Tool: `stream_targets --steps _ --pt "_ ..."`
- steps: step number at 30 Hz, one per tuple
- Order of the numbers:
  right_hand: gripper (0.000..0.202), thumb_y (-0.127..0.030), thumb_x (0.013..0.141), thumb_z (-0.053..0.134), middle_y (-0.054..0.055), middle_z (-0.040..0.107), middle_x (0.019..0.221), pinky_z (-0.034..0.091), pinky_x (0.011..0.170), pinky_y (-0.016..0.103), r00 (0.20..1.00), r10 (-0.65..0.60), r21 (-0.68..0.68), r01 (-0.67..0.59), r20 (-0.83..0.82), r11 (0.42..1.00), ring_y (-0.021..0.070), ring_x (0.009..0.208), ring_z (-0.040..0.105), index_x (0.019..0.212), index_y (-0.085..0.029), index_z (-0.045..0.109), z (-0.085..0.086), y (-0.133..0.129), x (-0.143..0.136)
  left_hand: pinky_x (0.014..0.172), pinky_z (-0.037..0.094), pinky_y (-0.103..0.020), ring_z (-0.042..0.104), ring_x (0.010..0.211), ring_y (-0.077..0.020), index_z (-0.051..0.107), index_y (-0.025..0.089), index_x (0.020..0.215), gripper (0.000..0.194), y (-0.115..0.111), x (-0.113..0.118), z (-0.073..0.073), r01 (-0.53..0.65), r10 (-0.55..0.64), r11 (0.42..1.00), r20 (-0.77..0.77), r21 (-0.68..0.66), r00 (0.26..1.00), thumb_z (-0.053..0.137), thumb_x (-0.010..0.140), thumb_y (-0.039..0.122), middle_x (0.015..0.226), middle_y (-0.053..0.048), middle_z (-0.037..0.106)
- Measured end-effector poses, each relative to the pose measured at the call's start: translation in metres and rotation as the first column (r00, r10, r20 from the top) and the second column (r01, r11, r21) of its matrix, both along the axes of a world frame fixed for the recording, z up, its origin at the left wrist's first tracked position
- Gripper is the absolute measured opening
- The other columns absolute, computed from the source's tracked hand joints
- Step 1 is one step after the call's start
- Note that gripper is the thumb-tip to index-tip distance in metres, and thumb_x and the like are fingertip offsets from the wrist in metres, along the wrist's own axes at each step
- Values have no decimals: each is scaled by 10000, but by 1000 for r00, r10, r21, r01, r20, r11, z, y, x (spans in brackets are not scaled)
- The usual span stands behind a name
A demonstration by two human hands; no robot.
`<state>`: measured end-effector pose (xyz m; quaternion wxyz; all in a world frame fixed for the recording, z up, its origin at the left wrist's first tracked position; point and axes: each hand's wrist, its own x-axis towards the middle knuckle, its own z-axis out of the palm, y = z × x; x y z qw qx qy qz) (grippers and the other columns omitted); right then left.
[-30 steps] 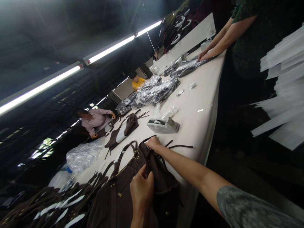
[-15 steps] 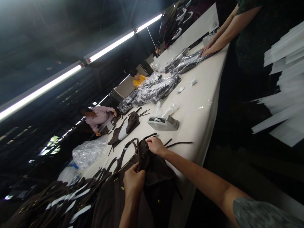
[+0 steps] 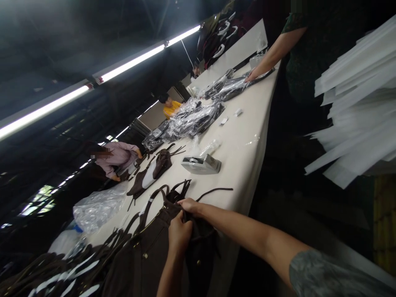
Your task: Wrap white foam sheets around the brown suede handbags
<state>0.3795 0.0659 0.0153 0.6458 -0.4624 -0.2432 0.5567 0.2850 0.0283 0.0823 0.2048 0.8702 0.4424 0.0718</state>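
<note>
A dark brown bag [image 3: 151,243] with looped handles, cords and small brass-coloured fittings lies at the near end of the table. My left hand [image 3: 180,232] is closed on the bag's upper edge, its thumb on top. Just beyond it, my right hand [image 3: 190,206] pinches the bag's fabric near the top corner; its fingertips are partly hidden in the dark cloth. A loose cord [image 3: 213,189] trails from the bag to the right across the table. Past my hands stands a grey tape dispenser [image 3: 201,165].
The long pale table [image 3: 244,123] runs away to the upper right. On it lie another brown bag [image 3: 151,175] and several plastic-wrapped bags [image 3: 198,119]. More brown bags with white wraps [image 3: 71,272] pile up at lower left. White sheets [image 3: 355,111] hang at right. Co-workers stand around the table.
My right hand has drawn back toward my left hand, and the bag's top corner has folded down with it. The view has shifted slightly. One co-worker's arm at the far end has moved.
</note>
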Motion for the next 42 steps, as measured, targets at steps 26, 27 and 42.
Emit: stream_targets --steps 26,27,42 --pt "225 -42 826 438 -24 550 590 439 585 171 998 -63 -29 62 -26 998 79 565 533 650 -143 536 6 -15 23 1021 412 -375 531 1167 -269 481 128 1314 519 -93 -3 -16 -374 333 905 206 205 920 520 800 187 1208 -141 538" --pt "238 -20 812 413 -18 571 614 450 614 174 997 -70 -19 70 -13 997 82 594 553 668 -141 558 6 -30 22 1012 419 -373 540 1155 -268 490 133 1307 515 -90 -3 -15 -380 343 907 204 182 917 517 795 182 1204 -136 540" --pt "409 -259 654 763 47 614 1015 433 808 274 586 2 108 -152 810 983 204 933 560 1038 -194 640 -2 -186 10 914 469 -368 601 1023 -262 552 102 1279 544 -65 0 -11 -301 267 936 188 183 945 501 739 158 1074 -134 604"
